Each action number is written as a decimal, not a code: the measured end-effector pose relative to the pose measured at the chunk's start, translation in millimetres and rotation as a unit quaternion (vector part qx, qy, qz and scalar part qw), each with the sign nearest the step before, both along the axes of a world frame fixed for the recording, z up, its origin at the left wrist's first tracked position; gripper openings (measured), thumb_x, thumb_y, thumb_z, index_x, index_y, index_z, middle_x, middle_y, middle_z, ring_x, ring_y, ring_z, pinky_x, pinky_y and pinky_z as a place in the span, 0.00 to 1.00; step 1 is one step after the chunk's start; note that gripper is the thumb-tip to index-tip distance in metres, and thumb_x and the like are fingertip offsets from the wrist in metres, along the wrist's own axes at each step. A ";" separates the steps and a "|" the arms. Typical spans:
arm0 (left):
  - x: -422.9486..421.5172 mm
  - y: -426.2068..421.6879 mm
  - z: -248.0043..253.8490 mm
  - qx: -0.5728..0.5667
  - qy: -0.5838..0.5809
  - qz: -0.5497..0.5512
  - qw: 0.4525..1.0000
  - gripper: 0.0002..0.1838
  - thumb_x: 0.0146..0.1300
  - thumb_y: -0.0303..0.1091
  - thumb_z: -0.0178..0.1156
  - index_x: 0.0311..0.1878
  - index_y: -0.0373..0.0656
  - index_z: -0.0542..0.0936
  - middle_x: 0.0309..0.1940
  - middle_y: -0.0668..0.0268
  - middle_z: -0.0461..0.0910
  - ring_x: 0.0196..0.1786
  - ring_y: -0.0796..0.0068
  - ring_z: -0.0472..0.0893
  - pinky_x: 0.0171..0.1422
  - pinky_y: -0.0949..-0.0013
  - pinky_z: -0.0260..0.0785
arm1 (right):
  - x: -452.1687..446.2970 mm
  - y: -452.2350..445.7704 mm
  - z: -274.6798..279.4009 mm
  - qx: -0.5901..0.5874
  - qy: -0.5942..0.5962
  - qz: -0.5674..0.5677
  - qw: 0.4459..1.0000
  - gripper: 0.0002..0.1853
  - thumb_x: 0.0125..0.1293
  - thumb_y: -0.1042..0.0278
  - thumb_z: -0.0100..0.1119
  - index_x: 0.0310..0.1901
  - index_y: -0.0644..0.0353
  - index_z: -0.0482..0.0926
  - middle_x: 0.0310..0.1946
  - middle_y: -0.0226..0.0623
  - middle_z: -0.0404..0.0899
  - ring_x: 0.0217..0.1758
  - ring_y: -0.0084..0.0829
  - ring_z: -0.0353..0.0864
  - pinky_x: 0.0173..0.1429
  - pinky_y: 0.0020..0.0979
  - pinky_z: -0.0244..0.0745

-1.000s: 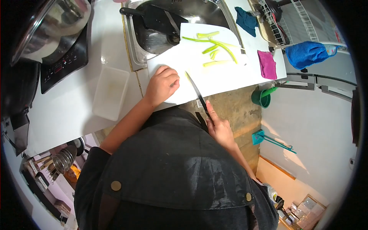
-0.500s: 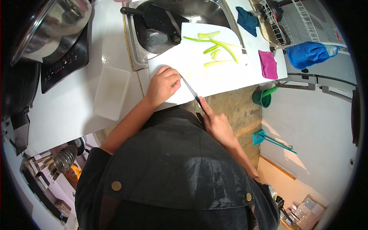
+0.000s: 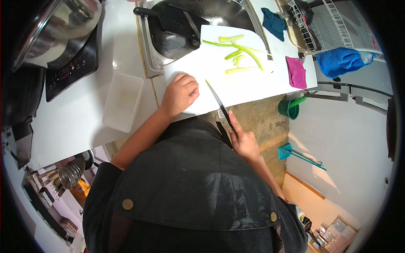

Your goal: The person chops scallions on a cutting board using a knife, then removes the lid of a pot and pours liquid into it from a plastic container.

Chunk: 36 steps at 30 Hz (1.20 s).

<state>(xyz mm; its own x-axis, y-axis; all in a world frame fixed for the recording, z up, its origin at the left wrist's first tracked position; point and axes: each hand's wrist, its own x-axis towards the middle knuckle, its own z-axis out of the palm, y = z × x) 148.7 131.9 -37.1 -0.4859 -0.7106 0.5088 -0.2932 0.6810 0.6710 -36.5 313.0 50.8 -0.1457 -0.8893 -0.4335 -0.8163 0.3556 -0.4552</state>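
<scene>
Board [image 3: 190, 65] sits on the near side of the surface [image 3: 55, 130], its far end overlapping the sink [image 3: 230, 14] behind it. Veg stalks [image 3: 238, 70] are bunched toward the back right of the board. Left hand [image 3: 181, 93] is on the board's left part; right hand [image 3: 244, 143] is out past the front edge, with the knife [image 3: 219, 101] reaching from it over the board. Container [image 3: 123, 102] is left of the board, then the cooktop [image 3: 71, 76] further left with a pot [image 3: 59, 33] on it. Two cloths [image 3: 296, 72] lie to the right; bucket's [image 3: 289, 110] down on the floor [image 3: 270, 122] that side.
</scene>
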 end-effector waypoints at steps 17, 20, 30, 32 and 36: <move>0.3 1.1 -3.2 0.004 -0.001 -0.005 1.000 0.07 0.46 0.21 0.66 0.31 0.39 0.80 0.34 0.64 0.80 0.43 0.60 0.77 0.48 0.63 0.71 | 13.9 -32.9 -6.4 -0.034 0.027 0.072 0.996 0.33 0.68 0.69 0.50 0.74 0.43 0.56 0.17 0.54 0.74 0.21 0.54 0.76 0.32 0.51 0.72; -0.1 0.3 -2.5 -0.001 0.004 0.001 1.000 0.07 0.46 0.21 0.66 0.30 0.40 0.80 0.34 0.64 0.80 0.43 0.60 0.78 0.48 0.63 0.71 | 13.0 -31.2 -15.6 -0.039 0.027 0.074 0.996 0.33 0.68 0.69 0.50 0.74 0.43 0.56 0.18 0.55 0.75 0.22 0.55 0.77 0.33 0.52 0.73; 0.7 0.3 -1.0 -0.002 0.009 0.008 1.000 0.06 0.45 0.21 0.64 0.28 0.40 0.79 0.33 0.64 0.78 0.41 0.61 0.77 0.46 0.63 0.72 | -6.8 9.3 15.2 -0.018 -0.018 0.056 0.998 0.32 0.67 0.69 0.51 0.73 0.44 0.58 0.21 0.55 0.77 0.24 0.56 0.77 0.35 0.51 0.73; 0.0 1.8 -1.8 0.000 0.008 0.006 1.000 0.06 0.45 0.21 0.64 0.28 0.40 0.78 0.33 0.64 0.78 0.41 0.61 0.77 0.46 0.64 0.72 | -2.5 3.0 25.6 -0.013 -0.011 0.040 0.999 0.33 0.67 0.69 0.51 0.73 0.44 0.58 0.21 0.55 0.77 0.25 0.56 0.77 0.35 0.51 0.73; -1.4 1.9 -5.9 -0.004 0.011 0.021 1.000 0.07 0.46 0.21 0.65 0.29 0.40 0.79 0.33 0.64 0.79 0.41 0.61 0.78 0.46 0.63 0.72 | 5.4 -8.6 15.8 -0.006 0.000 0.041 0.999 0.33 0.66 0.69 0.52 0.73 0.44 0.58 0.20 0.55 0.76 0.24 0.55 0.76 0.35 0.50 0.73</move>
<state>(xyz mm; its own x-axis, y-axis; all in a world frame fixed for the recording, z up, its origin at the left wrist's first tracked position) 147.2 133.8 -42.9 -0.4439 -0.7262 0.5249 -0.3065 0.6735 0.6726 -31.1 304.4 66.6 -0.0713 -0.9030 -0.4236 -0.8425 0.2819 -0.4590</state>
